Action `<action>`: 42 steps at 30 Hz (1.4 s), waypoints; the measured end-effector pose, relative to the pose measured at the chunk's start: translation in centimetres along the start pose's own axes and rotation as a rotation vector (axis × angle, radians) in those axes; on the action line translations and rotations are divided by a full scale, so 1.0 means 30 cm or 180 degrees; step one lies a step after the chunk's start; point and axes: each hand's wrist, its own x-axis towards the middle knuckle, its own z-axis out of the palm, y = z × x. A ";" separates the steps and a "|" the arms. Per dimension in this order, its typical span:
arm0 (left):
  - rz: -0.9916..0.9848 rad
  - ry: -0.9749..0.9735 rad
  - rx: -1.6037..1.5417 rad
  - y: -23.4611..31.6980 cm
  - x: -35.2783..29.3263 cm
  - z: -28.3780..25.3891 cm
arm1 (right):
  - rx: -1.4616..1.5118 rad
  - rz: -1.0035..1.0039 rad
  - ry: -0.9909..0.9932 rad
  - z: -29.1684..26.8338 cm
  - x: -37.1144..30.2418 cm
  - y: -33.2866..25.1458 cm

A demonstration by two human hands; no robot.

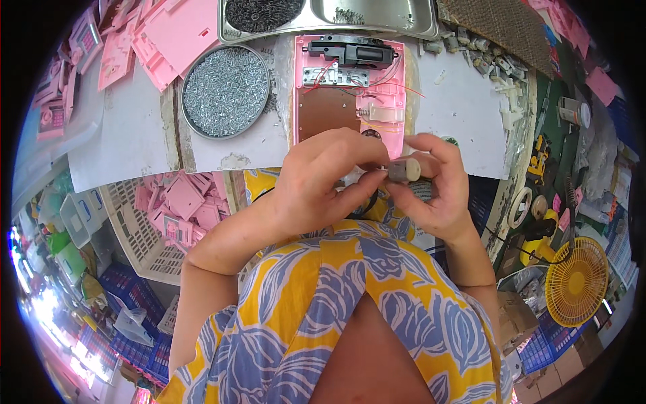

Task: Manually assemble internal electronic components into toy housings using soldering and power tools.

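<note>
Between the two hands I watch from afar, a small grey cylinder with a tan end (pixel 404 170) is held up just in front of the patterned clothing (pixel 323 289). I see the right hand (pixel 434 178) holding it between thumb and fingers; the left hand (pixel 330 172) brings thumb and forefinger narrowly together at its other end (whether they grip it or some tiny piece there, I cannot tell). Straight ahead of the hands, on the white-covered worktop (pixel 464 131), lies an open pink casing (pixel 400 57) with a black block (pixel 353 52), a brown panel (pixel 328 112) and thin red wires. Ahead and left of the left hand, I make out a round dish (pixel 227 137) full of small silvery pieces (pixel 225 91); beyond the casing sits a metal tray (pixel 390 13). Left of the left hand, below the worktop, a white crate (pixel 131 229) holds pink parts (pixel 183 198).
</note>
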 end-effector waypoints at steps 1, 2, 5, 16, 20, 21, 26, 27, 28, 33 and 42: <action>0.0264 -0.0031 0.0126 -0.003 0.011 -0.010 | -0.0087 0.0055 -0.0097 -0.015 0.015 -0.021; 0.0527 -0.0061 0.0253 -0.005 0.017 -0.016 | -0.0172 0.0109 -0.0196 -0.024 0.022 -0.030; 0.0553 0.0115 0.0103 -0.010 0.018 -0.012 | -0.0029 -0.0106 -0.0306 -0.022 0.019 -0.007; -0.1099 -0.0190 -0.1309 0.033 -0.007 -0.033 | 0.1294 0.0552 -0.0585 -0.030 0.015 0.006; -0.1368 -0.0299 -0.1666 0.034 -0.013 -0.034 | 0.1189 0.0386 -0.0679 -0.038 0.013 0.012; -0.1374 -0.0274 -0.1679 0.033 -0.013 -0.033 | 0.1197 0.0374 -0.0679 -0.038 0.012 0.015; -0.1472 -0.0238 -0.1752 0.038 -0.008 -0.029 | 0.1133 0.0276 -0.0703 -0.040 0.006 0.034; -0.1430 -0.0253 -0.1688 0.037 -0.009 -0.029 | 0.1080 0.0270 -0.0710 -0.042 0.006 0.033; -0.1384 -0.0272 -0.1621 0.036 -0.007 -0.030 | 0.1027 0.0260 -0.0713 -0.044 0.007 0.032; -0.1208 -0.0308 -0.1300 0.038 -0.001 -0.033 | 0.0608 0.0001 -0.0440 -0.030 0.003 0.041; -0.0168 0.0018 -0.0432 0.021 0.024 -0.014 | -0.0823 -0.0944 -0.0164 -0.030 0.031 0.028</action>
